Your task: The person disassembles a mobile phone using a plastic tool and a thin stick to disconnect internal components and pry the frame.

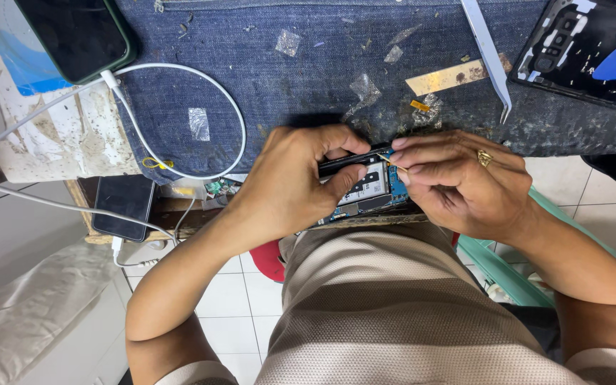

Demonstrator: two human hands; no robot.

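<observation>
- Left hand [290, 182] clamped around opened phone [365, 187], fingers [336, 139] curled over its far long edge, thumb pressed on the exposed inside near the white battery label.
- Right hand [458, 182] at the phone's right end, fingers pinched shut on a thin yellowish strip [386, 160] right at the phone's upper right corner; ring on one finger.
- Phone held just off the near edge of the tabletop [308, 78], over the lap, back cover off, blue board showing at the lower edge.
- Tabletop covered in dark denim cloth, littered with scraps of clear film and tape; near edge runs right behind both hands, so little room forward there.
- Tweezers [490, 53] lying beyond the right hand, tips pointing toward it, near but not touching.
- Black back cover [593, 50] with a blue pick on it at far right corner, well apart from the hands.
- Second phone [73, 32] at far left, plugged into white cable [180, 78] that loops across the cloth and drops over the left edge.
- Small dark phone [124, 207] on a lower ledge left of the left forearm.
- Open room: middle of the cloth between cable loop and tweezers; below, only lap and tiled floor [229, 299].
</observation>
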